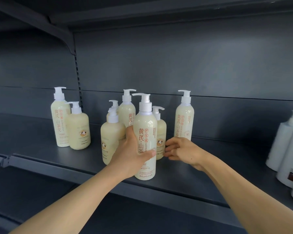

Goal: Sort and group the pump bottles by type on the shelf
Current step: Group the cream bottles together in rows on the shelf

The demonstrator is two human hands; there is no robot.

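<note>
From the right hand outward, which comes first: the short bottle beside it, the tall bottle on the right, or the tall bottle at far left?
From the right hand:
1. Short bottle, at its fingertips.
2. Tall right bottle, just behind the hand.
3. Tall far-left bottle, farthest, across the shelf.

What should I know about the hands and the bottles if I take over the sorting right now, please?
Left hand grips the tall front bottle at the shelf edge. Right hand reaches, fingers loosely open, to the short bottle behind it.
Done: nothing grouped; the left pair mixes tall and short, and the middle cluster is mixed too.
Left: gather the talls, including the lone tall bottle at right, apart from the shorts.
</note>
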